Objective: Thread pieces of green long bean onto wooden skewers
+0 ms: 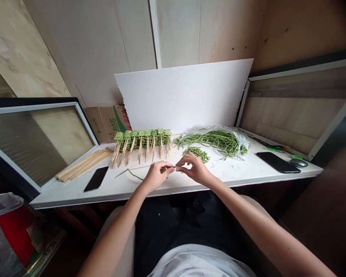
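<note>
Both hands meet over the white table (248, 171) near its front edge. My left hand (156, 175) pinches a long green bean (129, 172) that trails off to the left, along with a thin bamboo skewer. My right hand (194, 168) is closed on the same bean's other end, fingers curled. Just beyond the hands lies a small heap of cut bean pieces (196, 152). Behind it, a row of finished bean skewers (142, 141) lies side by side. An open plastic bag of long beans (219, 140) sits to the right.
A bundle of bare bamboo skewers (85, 164) lies at the left, a black phone (96, 179) beside it. A second phone (277, 162) and a mouse (299, 162) rest at the right. A white board leans on the wall; a cardboard box (108, 122) stands behind.
</note>
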Demonstrator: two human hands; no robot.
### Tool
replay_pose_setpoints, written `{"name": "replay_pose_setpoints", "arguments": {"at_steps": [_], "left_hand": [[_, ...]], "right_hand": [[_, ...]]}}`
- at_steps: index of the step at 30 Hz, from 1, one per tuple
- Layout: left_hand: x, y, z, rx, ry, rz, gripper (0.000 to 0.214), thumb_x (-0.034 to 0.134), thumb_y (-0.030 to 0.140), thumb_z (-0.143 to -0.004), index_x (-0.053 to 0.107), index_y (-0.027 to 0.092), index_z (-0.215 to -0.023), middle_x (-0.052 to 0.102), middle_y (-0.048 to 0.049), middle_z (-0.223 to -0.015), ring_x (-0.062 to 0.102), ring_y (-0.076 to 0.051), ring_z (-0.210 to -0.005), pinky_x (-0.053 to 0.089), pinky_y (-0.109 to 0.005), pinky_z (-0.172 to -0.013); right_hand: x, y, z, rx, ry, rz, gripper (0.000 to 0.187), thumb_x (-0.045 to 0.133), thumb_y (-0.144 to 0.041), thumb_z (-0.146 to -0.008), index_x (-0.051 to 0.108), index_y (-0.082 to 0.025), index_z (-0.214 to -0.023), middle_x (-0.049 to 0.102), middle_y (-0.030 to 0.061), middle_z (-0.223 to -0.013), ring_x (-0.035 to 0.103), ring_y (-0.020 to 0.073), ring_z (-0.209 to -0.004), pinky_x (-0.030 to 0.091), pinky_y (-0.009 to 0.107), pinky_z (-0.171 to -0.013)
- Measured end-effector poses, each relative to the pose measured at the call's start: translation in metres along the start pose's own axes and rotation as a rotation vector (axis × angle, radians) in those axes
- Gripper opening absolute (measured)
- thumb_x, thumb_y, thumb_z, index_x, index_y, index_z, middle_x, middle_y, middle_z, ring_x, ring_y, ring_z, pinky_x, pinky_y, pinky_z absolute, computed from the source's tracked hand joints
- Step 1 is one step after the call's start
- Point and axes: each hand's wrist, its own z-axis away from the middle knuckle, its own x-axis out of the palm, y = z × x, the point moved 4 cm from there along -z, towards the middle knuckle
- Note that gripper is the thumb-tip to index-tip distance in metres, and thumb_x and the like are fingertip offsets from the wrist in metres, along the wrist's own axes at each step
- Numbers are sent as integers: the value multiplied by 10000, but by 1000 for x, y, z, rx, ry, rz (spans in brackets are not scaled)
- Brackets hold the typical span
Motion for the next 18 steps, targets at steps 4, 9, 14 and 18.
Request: {"name": "replay_pose_setpoints", "arguments": {"at_steps": [4,9,14,18], "left_hand": [[1,2,0,71,38,-37,262,713,418,-940,808,180,-994,780,-84,-945,667,-198,-795,510,-307,-732],[-2,6,0,96,68,-47,240,719,405,-944,808,187,-993,782,-82,-978,664,-197,-827,512,-294,-732],[-2,8,0,143,93,0,262,707,410,-956,811,191,-1056,764,-97,-1022,668,-193,-830,518,-274,-680],[2,10,1,202,83,-75,162,713,317,-951,823,199,-966,741,-71,-906,626,-167,-735,479,-276,-649]], "right_hand": [[2,-7,1,-54,5,7,299,725,-545,-934,784,-252,-942,741,89,-885,610,279,-924,509,445,-850],[-3,-17,1,-63,50,12,288,726,-533,-938,773,-250,-952,750,85,-877,603,275,-922,501,426,-830],[-4,-20,0,-87,72,15,190,746,-418,-949,766,-228,-947,748,88,-865,586,265,-899,490,419,-817],[4,-16,3,-77,61,-8,57,724,-190,-930,746,-226,-892,741,65,-849,553,251,-890,471,402,-821]]}}
